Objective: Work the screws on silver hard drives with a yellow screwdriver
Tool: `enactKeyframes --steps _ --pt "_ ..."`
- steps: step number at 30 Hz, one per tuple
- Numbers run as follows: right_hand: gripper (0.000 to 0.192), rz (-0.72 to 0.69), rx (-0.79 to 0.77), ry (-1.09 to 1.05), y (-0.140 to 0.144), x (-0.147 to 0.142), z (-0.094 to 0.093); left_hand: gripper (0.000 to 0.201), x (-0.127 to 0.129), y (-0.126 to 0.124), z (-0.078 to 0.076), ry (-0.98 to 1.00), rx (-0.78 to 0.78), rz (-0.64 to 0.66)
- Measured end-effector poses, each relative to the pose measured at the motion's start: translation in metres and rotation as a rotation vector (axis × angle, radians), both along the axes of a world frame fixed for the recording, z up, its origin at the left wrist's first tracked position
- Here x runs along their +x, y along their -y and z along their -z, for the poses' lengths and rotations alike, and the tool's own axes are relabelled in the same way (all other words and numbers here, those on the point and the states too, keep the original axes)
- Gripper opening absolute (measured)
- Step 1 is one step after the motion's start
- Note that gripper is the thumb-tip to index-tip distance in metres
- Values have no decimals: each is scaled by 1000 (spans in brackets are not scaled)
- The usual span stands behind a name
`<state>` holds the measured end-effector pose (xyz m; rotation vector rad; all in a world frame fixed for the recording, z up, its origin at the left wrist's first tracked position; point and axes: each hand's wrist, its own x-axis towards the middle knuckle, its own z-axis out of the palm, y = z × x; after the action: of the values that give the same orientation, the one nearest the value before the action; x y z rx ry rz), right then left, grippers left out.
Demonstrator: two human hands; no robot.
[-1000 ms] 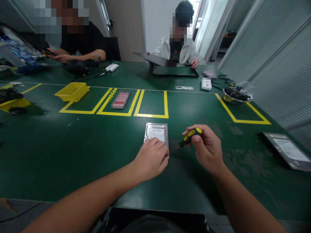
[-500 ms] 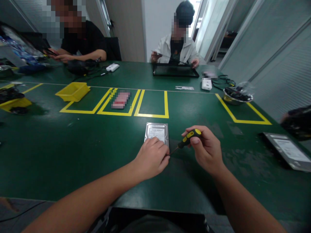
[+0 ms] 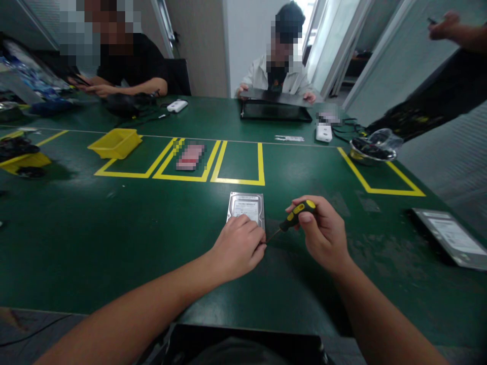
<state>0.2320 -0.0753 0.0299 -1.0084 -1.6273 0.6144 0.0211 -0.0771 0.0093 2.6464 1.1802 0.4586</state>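
A dark-sleeved arm [image 3: 429, 109] has been brought in across the upper right, above the steel bowl [image 3: 371, 152], where only a dark shape at the right edge was seen before. At the far end of the desk [image 3: 114, 238], the flat panel [image 3: 276, 95] has been lowered by the seated person onto the laptop base [image 3: 274, 111].

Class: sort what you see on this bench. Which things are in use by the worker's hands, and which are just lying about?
In use: hard drive under the left hand; screwdriver in the right hand.

Lying about: yellow tray, metal bowl, second drive, white device.
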Motion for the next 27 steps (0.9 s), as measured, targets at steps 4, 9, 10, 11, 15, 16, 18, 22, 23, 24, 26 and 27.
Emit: enactKeyframes --steps 4,9,10,11,15,16,18,22,23,24,26,27 --pt "18 3 -3 -6 -1 0 0 9 1 -1 1 3 5 3" --pt "18 27 -6 3 -2 -1 1 9 1 0 1 11 7 4" --pt "17 32 -5 4 -2 -2 1 9 0 0 1 11 5 4" --pt "17 37 -4 5 -1 -2 1 9 0 0 1 9 4 5" --pt "18 59 0 18 0 -2 2 9 0 0 1 2 6 9" --pt "19 65 1 21 0 -1 2 9 1 0 1 0 7 9" --pt "18 76 3 22 0 -1 3 9 1 0 1 -2 9 7" --pt "19 79 5 22 1 -2 2 9 1 0 2 -5 10 8" --pt "19 80 6 23 1 -2 2 9 1 0 2 -4 11 9" --pt "19 80 5 23 1 -2 2 9 0 0 2 -3 11 8" --pt "19 81 1 18 2 -2 2 9 1 0 2 1 12 3" --pt "19 79 0 13 2 -2 2 9 1 0 2 1 11 2"
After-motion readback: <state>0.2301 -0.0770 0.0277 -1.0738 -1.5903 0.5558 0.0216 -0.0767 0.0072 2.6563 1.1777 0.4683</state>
